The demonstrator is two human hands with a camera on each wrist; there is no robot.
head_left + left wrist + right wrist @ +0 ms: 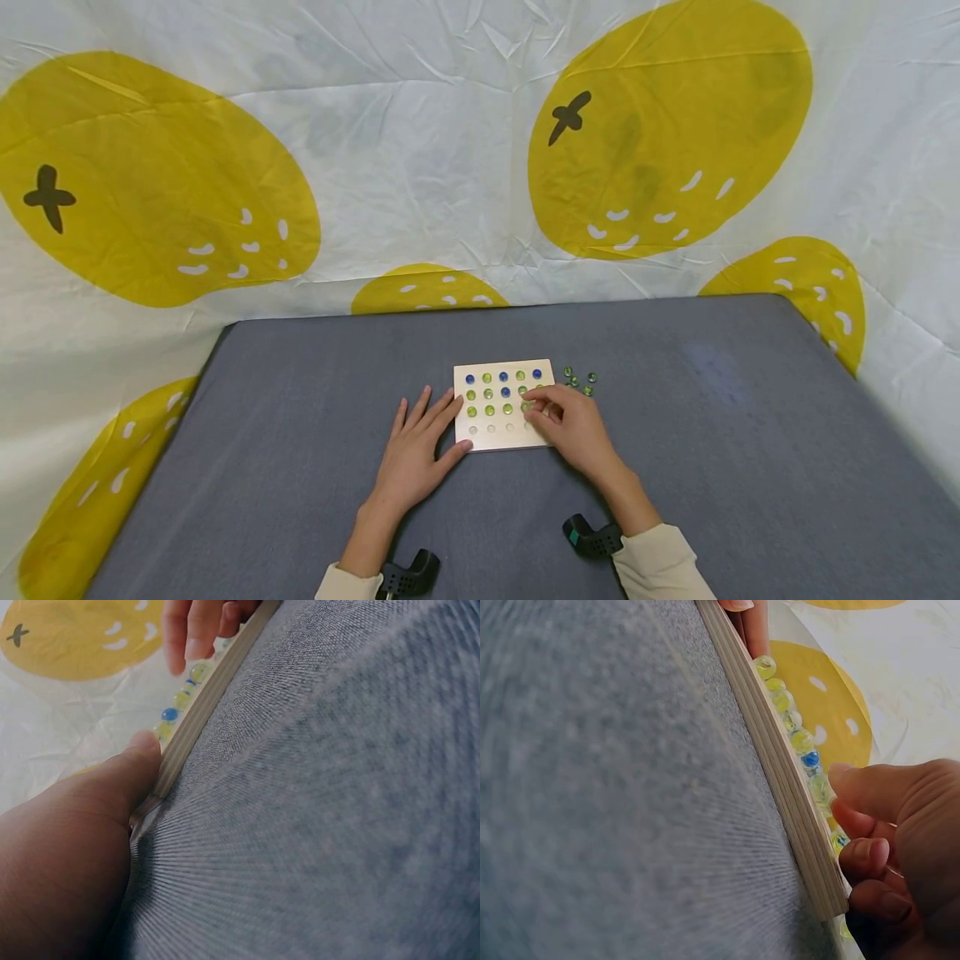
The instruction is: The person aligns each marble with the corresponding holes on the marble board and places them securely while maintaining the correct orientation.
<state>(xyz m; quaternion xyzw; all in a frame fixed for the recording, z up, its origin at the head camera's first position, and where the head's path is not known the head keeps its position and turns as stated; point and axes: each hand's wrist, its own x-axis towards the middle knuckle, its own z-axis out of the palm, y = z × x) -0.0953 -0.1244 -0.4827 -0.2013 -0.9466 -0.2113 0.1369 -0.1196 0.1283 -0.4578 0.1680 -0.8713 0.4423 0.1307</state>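
One white fabric sheet (412,167) printed with big yellow fruit shapes backs a broad desk (300,375) covered in grey-blue cloth, probably grippy enough to limit sliding. On it, between the hands, lies a thin, pale, rectangular wooden board (498,442); the left hand (415,457) touches its left side, fingers spread. The right hand (576,427) has its fingers curled and narrowed at a small, round, green glass-like marble (526,407) — whether they pinch it, I cannot tell. The board looks light and stiff, best steadied by its edges. The seated blue marbles (503,377) and green ones, and the loose green marbles (592,377) on the desk just right of the board, look hard, slippery and apt to roll — pinch them by their sides.
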